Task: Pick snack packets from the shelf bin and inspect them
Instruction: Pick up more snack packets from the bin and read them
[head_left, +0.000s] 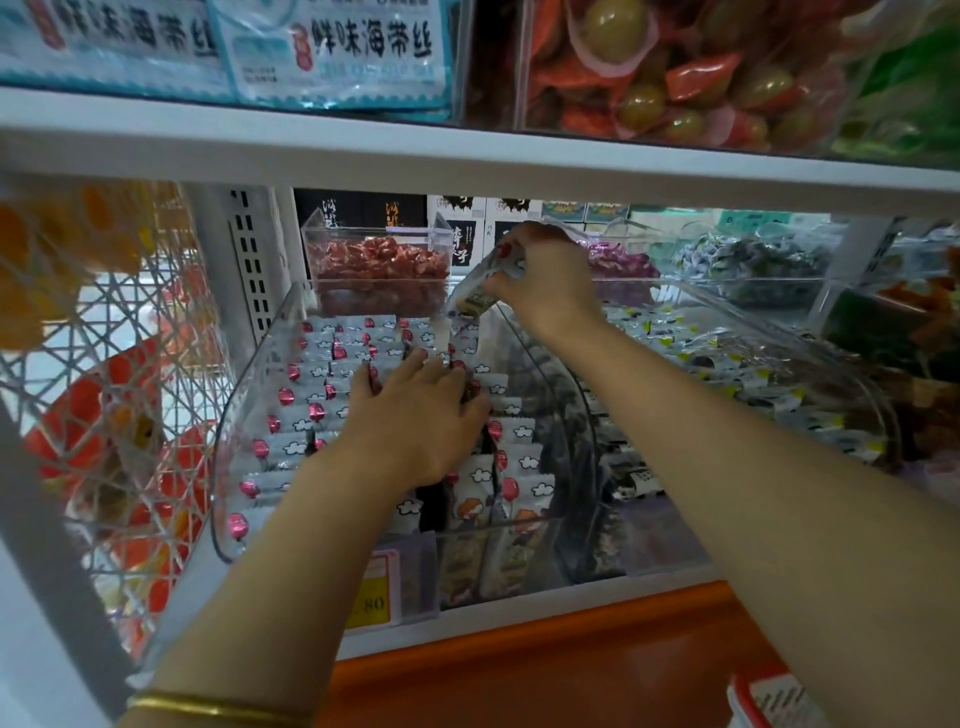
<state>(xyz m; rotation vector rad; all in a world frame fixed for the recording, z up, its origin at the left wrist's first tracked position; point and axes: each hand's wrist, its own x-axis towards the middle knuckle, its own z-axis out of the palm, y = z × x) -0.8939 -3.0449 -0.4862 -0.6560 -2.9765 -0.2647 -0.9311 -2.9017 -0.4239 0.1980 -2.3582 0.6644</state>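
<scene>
Right hand (545, 275) is raised at the back of the clear bin (223, 467), fingers and thumb pinching one snack packet (478, 291), which hangs tilted just below-left of the knuckles. Left hand (415, 415) is lower and nearer, inside the bin, fingers spread and relaxed, resting on the rows of white packets (311, 410) with pink balloon print. Red-sweet tub (379, 270) sits just beyond the left hand's fingertips. Second bin (727, 364) with yellow-marked packets lies under the right forearm. Gold bangle (218, 709) on the left wrist. Yellow price tag (371, 592) below the left forearm.
</scene>
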